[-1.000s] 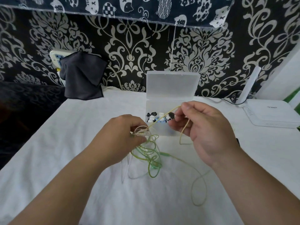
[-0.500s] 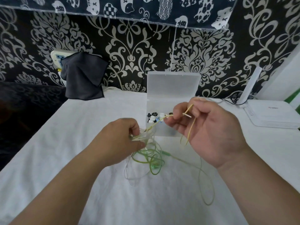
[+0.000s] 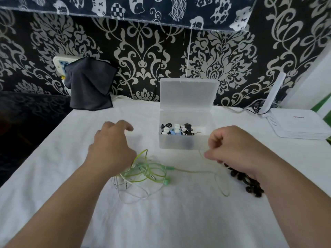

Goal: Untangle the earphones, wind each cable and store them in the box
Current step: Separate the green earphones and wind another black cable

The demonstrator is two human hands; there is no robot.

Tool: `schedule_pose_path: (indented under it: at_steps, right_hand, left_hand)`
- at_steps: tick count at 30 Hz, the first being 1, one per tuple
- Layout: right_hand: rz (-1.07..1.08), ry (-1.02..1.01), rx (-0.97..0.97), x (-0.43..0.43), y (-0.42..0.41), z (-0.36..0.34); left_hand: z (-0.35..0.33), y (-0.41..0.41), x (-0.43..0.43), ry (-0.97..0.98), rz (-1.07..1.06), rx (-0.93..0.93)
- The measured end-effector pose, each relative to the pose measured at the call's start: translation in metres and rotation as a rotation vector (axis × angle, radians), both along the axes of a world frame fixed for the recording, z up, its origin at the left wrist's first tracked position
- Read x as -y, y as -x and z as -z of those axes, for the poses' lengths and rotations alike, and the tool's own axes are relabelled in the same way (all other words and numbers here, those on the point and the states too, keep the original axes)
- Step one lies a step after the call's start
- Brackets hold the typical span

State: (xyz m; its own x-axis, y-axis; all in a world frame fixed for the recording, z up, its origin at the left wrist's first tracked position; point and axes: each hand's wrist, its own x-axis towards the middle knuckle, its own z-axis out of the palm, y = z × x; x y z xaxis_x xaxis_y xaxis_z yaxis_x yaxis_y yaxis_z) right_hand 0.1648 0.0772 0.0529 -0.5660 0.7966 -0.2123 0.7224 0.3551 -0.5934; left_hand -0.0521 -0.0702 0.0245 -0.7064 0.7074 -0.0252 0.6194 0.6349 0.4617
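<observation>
A tangle of green and white earphone cables [image 3: 143, 174] lies on the white tablecloth, with a mint earbud [image 3: 167, 182] at its right side. My left hand [image 3: 111, 147] hovers just left of the tangle with relaxed fingers and holds nothing. My right hand [image 3: 232, 147] has curled fingers and pinches a thin yellow-green cable [image 3: 202, 154] that runs back to the tangle. The translucent box [image 3: 184, 143] stands behind, lid up, holding several wound earphones. A black earphone bundle [image 3: 245, 183] lies partly hidden under my right wrist.
A dark cloth [image 3: 89, 88] hangs over a power strip at the back left. A white router [image 3: 302, 126] with its antenna sits at the back right. The table's left edge [image 3: 35, 151] drops off into a dark area. A patterned wall backs the table.
My left hand let go of the tangle, which now lies on the table. Both hands moved down and apart, the right hand drawing its cable out to the right.
</observation>
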Motion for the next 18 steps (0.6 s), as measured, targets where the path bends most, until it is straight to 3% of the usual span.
schedule_pose_path:
  at_steps: [2,4,7,9,12,14,18]
  right_hand:
    - [-0.047,-0.078,0.252,0.004,0.000,0.001]
    - [-0.049,-0.169,0.422,0.008,0.004,0.007]
    - [-0.043,-0.464,0.512,0.018,0.014,0.014]
    - [-0.091,-0.569,0.361,0.026,0.022,0.021]
    - [-0.214,-0.248,0.041,0.037,0.032,0.037]
    - [-0.333,-0.123,0.100,0.042,0.037,0.057]
    - [-0.343,-0.215,0.229,0.045,0.039,0.084]
  left_hand:
    - [-0.009,-0.007,-0.002,-0.226,0.084,-0.006]
    - [-0.015,-0.018,-0.005,-0.261,0.203,0.018]
    - [-0.009,-0.031,-0.008,-0.040,0.371,0.114]
    - [-0.002,-0.034,-0.009,0.093,0.426,0.144]
    - [0.002,-0.033,-0.009,0.122,0.399,0.192]
    - [0.001,-0.031,-0.011,0.047,0.341,0.168]
    - [-0.004,-0.028,-0.009,-0.092,0.296,0.168]
